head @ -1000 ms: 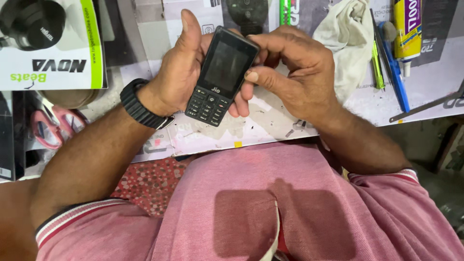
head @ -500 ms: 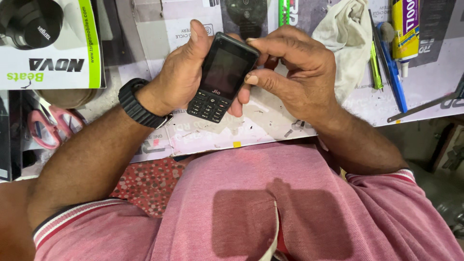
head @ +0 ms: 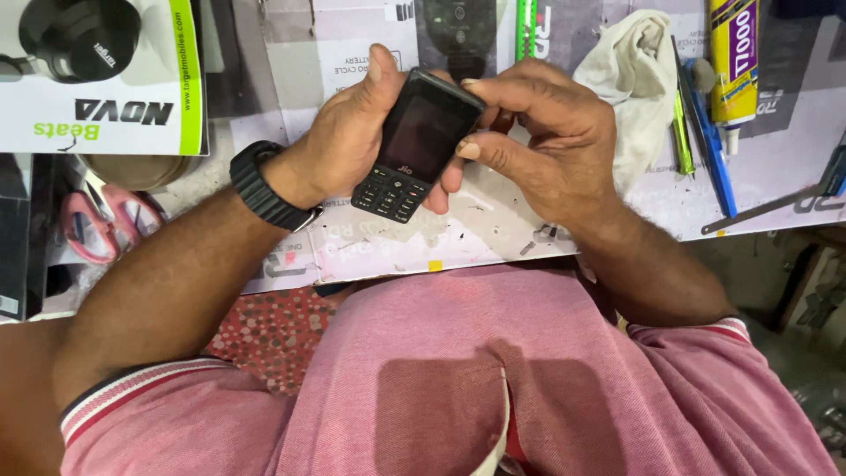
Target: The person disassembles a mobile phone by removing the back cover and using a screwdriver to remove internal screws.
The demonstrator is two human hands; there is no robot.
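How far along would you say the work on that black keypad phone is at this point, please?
Done: the phone looks assembled, with screen and keypad in place. In hand: the left hand cradles it above the bench while the right hand grips its top edge. Left: the screen is dark; the glue tube and white cloth lie untouched beside.

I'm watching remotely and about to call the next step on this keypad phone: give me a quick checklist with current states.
1. Phone held clear of the bench: ok, gripped in both hands.
2. Left hand support: ok, it cradles the phone's back and left edge, thumb up by the top corner.
3. Right hand placement: ok, its fingers meet the top right corner.
4. Screen state: dark; whether it is powered, cannot tell.
5. Back cover on or off: cannot tell, the back is hidden.
6. Tools at hand: ok, glue tube and white cloth lie to the right.
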